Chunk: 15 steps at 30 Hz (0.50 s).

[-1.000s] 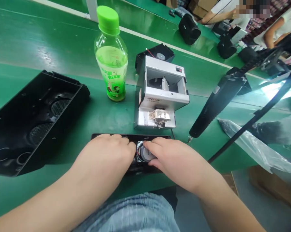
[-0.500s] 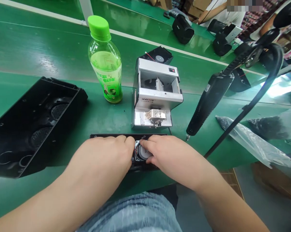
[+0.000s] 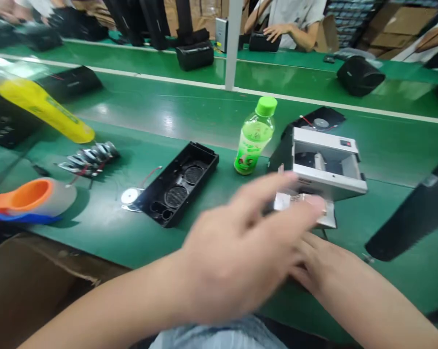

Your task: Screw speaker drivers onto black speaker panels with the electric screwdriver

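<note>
My left hand (image 3: 240,247) is raised over the near part of the bench, blurred by motion. Its thumb and forefinger are spread, and nothing shows between them. Behind it, my right hand (image 3: 324,257) is low near the bench edge, its fingers mostly hidden by the left hand. The black panel and speaker driver seen earlier under both hands are hidden. Just beyond the hands stands a silver screw feeder (image 3: 331,182), partly covered by the left fingers. An open black speaker housing (image 3: 202,157) with two round grilles lies to the left, beside a loose speaker driver (image 3: 130,196).
A green-capped bottle (image 3: 257,135) stands left of the feeder. A black electric screwdriver (image 3: 411,213) hangs at right. Farther left are a tape roll (image 3: 64,196), a cluster of speaker drivers (image 3: 89,157) and a yellow bottle (image 3: 44,109). Across the bench, a person's hand (image 3: 277,31) touches a black box.
The view has swung left, bringing the tape and loose drivers into sight. My left hand has let go of the panel and lifted, now crossing in front of the right hand.
</note>
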Each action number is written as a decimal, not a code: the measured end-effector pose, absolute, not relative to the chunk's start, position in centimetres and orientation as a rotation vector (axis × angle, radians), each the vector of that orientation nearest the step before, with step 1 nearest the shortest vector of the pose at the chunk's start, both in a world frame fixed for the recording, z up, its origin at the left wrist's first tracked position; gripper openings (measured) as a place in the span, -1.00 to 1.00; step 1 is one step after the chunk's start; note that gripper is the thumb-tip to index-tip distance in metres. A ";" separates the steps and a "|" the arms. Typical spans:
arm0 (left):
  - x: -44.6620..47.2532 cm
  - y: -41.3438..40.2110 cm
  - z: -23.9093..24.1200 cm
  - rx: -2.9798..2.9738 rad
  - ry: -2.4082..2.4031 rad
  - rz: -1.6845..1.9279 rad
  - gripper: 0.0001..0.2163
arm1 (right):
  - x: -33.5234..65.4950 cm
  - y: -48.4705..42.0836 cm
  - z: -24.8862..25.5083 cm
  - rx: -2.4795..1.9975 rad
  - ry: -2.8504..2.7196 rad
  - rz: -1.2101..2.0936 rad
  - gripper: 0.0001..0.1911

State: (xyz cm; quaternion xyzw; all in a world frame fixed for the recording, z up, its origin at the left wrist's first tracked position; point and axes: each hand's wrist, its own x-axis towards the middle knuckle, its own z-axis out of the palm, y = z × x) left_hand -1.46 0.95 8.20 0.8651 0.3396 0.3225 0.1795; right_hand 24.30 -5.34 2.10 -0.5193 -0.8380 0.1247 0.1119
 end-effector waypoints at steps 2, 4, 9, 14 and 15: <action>-6.4 1.8 8.9 2.492 1.386 1.211 -0.61 | 25.4 -5.8 1.6 -1.510 -2.457 0.270 -0.64; -11.9 3.2 8.3 2.305 1.784 1.456 -0.64 | 26.2 -6.2 1.2 -1.478 -2.466 0.137 -0.56; -22.7 5.8 3.5 2.133 1.971 0.626 -0.46 | 23.8 -6.0 2.2 -1.391 -2.437 -0.090 -0.65; -26.2 5.2 1.2 2.028 1.941 0.486 -0.46 | 18.9 -4.0 4.1 -1.552 -2.473 0.056 -0.80; -26.4 5.3 1.0 2.022 1.951 0.415 -0.47 | 18.3 -3.6 4.1 -1.596 -2.485 0.108 -0.81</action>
